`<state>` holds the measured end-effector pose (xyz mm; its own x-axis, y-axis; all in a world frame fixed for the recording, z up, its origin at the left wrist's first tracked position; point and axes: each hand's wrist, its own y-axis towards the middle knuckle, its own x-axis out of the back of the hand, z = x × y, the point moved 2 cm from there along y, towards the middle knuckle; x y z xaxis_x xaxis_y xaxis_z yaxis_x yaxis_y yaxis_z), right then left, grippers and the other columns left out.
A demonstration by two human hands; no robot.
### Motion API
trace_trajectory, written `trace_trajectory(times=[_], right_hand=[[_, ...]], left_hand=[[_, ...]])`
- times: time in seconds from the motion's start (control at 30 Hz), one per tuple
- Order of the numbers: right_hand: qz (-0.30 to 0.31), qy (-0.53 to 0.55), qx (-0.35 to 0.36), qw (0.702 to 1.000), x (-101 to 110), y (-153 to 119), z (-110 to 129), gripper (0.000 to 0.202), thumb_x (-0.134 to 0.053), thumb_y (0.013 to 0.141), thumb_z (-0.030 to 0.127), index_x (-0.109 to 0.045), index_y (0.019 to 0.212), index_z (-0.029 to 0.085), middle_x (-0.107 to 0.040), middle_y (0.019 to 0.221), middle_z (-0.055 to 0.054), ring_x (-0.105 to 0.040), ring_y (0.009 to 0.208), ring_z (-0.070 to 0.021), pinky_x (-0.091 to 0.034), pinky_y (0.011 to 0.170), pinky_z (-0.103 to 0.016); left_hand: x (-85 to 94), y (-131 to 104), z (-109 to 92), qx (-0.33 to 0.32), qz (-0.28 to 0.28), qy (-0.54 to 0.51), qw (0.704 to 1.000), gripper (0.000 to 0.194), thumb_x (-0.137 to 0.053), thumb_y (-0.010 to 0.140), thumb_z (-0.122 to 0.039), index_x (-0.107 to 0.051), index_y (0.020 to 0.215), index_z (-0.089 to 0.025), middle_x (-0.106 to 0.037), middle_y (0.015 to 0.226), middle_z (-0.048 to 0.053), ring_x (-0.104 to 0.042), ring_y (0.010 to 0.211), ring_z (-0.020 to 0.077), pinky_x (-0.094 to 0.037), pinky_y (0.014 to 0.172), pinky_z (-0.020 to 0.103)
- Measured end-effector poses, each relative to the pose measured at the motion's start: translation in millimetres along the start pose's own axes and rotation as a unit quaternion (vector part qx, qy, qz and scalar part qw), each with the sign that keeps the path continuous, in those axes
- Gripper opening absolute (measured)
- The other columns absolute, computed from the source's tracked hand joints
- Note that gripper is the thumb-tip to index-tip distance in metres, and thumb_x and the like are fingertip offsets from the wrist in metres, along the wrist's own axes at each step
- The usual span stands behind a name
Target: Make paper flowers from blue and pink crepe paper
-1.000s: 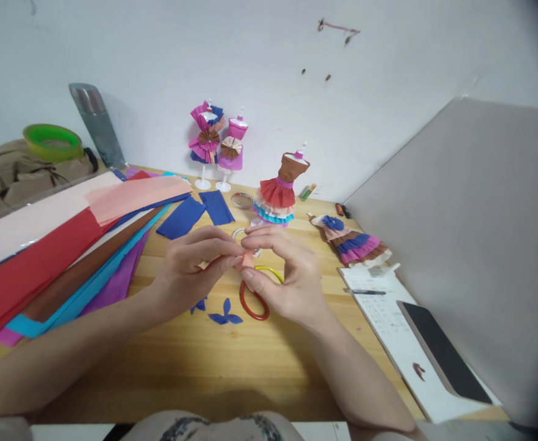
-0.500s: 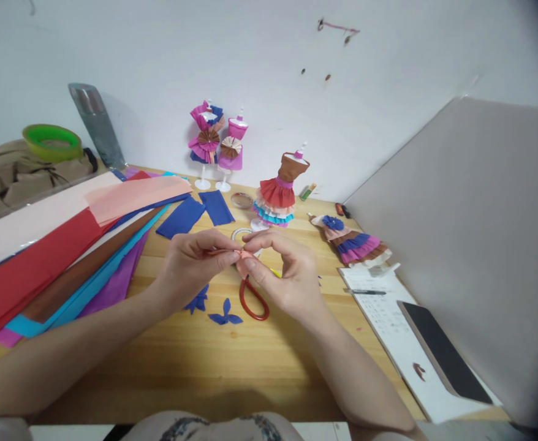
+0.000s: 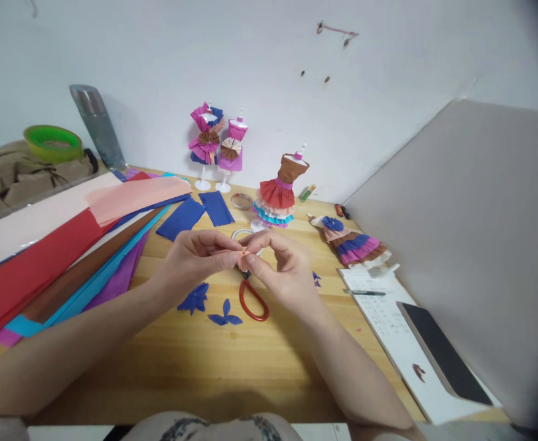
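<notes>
A small piece of peach crepe paper (image 3: 242, 262) is pinched between both hands above the middle of the table. My left hand (image 3: 198, 260) grips its left side with thumb and forefinger. On the other side, my right hand (image 3: 282, 266) pinches it the same way, the fingertips almost meeting. Beneath the hands lie scissors with a red handle (image 3: 253, 300), their upper part hidden. Blue paper petals (image 3: 225, 313) and a blue petal cluster (image 3: 194, 298) rest on the wood below my left hand.
Coloured crepe paper sheets (image 3: 62, 269) are piled at left. Two blue paper pieces (image 3: 181, 217) lie behind my hands. Small dress forms, one in a tiered paper dress (image 3: 278, 193), stand at the back. A layered paper dress (image 3: 354, 245), white sheet (image 3: 370, 318) and dark tablet (image 3: 443, 349) lie at right.
My hands have shifted slightly upward and left, still pinching the peach paper. The paper shows less below my fingers, and more of the blue petal cluster is visible.
</notes>
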<state>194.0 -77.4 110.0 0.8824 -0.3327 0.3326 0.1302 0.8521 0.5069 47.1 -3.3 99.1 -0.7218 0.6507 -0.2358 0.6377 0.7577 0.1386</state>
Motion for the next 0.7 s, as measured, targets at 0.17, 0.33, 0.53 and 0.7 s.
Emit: trace_trajectory(times=[0.17,0.33,0.53,0.7], right_hand=[[0.008,0.007,0.032,0.999,0.0,0.1,-2.3,0.011,-0.066,0.083,0.022,-0.062,0.073,0.021,-0.071,0.081,-0.003,-0.069,0.084,-0.0185,-0.053,0.080,-0.035],[0.034,0.032,0.074,0.996,-0.5,1.6,-9.5,0.009,-0.065,0.087,0.024,-0.065,0.078,0.022,-0.069,0.079,-0.003,-0.068,0.093,-0.0206,-0.053,0.088,-0.040],[0.055,0.070,0.075,0.993,-0.9,5.6,-16.5,0.013,-0.070,0.085,0.032,-0.070,0.077,0.023,-0.068,0.079,-0.003,-0.067,0.094,-0.0213,-0.053,0.089,-0.042],[0.066,0.105,0.061,0.990,-3.3,5.6,-23.3,0.012,-0.074,0.082,0.034,-0.070,0.082,0.023,-0.068,0.088,-0.004,-0.065,0.099,-0.0206,-0.052,0.092,-0.041]], left_hand=[[0.7,2.7,-1.6,-0.007,0.017,0.020,1.000,0.006,-0.079,0.068,-0.020,-0.074,0.066,-0.018,-0.072,0.062,0.001,-0.067,0.059,0.0132,-0.057,0.063,0.026],[4.1,6.0,4.3,0.032,0.083,-0.008,0.996,0.007,-0.077,0.072,-0.022,-0.073,0.068,-0.017,-0.072,0.065,0.002,-0.065,0.060,0.0122,-0.055,0.061,0.024],[9.5,9.9,13.0,0.077,0.111,-0.054,0.989,0.015,-0.082,0.070,-0.026,-0.071,0.070,-0.015,-0.073,0.065,0.003,-0.065,0.057,0.0110,-0.055,0.059,0.022],[11.1,11.9,15.2,0.081,0.140,-0.057,0.985,0.018,-0.085,0.067,-0.024,-0.070,0.067,-0.014,-0.074,0.068,0.004,-0.066,0.057,0.0099,-0.055,0.059,0.020]])
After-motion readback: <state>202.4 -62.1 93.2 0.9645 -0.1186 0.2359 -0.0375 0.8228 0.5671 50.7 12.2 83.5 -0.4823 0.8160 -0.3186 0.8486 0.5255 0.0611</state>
